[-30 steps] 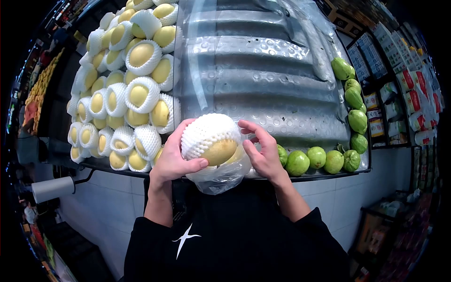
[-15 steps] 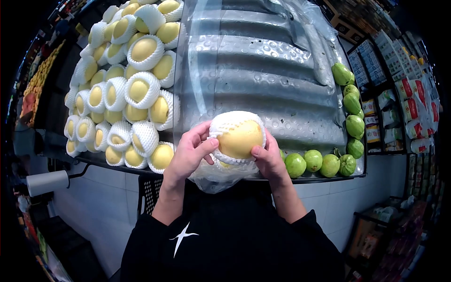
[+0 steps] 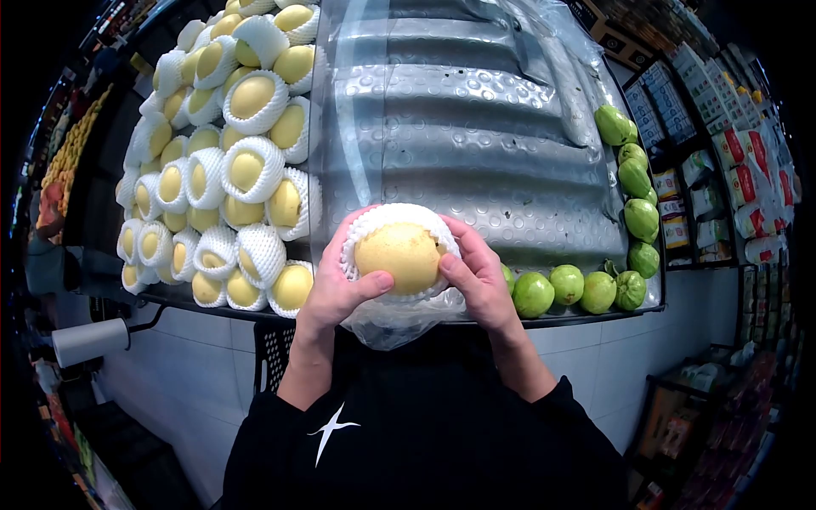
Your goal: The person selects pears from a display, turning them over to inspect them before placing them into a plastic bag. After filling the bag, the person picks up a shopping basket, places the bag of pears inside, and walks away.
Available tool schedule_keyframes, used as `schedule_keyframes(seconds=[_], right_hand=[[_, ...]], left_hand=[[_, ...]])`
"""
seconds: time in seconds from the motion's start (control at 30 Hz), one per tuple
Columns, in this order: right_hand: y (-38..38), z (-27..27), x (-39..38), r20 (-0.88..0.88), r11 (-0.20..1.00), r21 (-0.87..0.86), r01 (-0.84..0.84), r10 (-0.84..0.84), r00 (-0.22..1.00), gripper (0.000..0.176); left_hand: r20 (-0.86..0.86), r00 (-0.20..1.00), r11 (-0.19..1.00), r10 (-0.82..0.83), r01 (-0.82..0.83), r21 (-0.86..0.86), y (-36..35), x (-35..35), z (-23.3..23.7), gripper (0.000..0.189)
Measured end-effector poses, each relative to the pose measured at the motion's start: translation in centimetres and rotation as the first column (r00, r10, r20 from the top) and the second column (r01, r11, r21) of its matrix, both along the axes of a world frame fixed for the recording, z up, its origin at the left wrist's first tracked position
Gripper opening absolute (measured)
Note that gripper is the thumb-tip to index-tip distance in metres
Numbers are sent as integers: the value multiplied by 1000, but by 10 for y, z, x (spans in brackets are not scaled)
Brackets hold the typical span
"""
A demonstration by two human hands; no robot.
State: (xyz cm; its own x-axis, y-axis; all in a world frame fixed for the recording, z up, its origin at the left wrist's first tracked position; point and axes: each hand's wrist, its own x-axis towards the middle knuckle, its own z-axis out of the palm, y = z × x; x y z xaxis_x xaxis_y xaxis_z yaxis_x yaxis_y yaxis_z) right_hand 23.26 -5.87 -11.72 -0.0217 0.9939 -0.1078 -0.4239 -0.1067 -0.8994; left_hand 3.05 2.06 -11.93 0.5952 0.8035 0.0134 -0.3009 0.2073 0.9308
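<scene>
I hold a yellow pear (image 3: 398, 255) wrapped in a white foam net with both hands, in front of the display shelf. My left hand (image 3: 336, 285) grips its left side, thumb across the lower front. My right hand (image 3: 480, 276) grips its right side, thumb on the net's edge. A clear plastic bag (image 3: 399, 321) hangs just below the pear, between my wrists.
Stacked net-wrapped yellow pears (image 3: 225, 170) fill the shelf's left part. Bubble-wrap lining (image 3: 476, 144) covers the middle. Green guavas (image 3: 586, 287) run along the shelf's front right and right side. A paper roll (image 3: 85, 340) hangs lower left. Packaged goods (image 3: 739, 170) stand far right.
Both hands turned the pear so its bare yellow face now points at me, and shifted it slightly left; the right hand closed onto it.
</scene>
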Motion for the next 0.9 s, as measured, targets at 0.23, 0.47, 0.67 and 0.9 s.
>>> schedule_keyframes(seconds=[0.23,0.47,0.67,0.9], right_hand=[[-6,21,5,581,916,382,-126,-132,803,98],[3,20,7,618,776,608,-169,-328,715,98],[-3,-16,6,-27,983,164,83,-80,996,91],[-7,-20,13,-133,998,-26,-56,52,990,85]], left_hand=[[81,994,979,-70,84,-184,0,-8,12,93],[-37,992,989,-125,121,-83,6,-12,39,103],[-237,971,959,-7,74,274,6,-1,35,92],[-254,965,994,-66,85,64,9,0,17,50]])
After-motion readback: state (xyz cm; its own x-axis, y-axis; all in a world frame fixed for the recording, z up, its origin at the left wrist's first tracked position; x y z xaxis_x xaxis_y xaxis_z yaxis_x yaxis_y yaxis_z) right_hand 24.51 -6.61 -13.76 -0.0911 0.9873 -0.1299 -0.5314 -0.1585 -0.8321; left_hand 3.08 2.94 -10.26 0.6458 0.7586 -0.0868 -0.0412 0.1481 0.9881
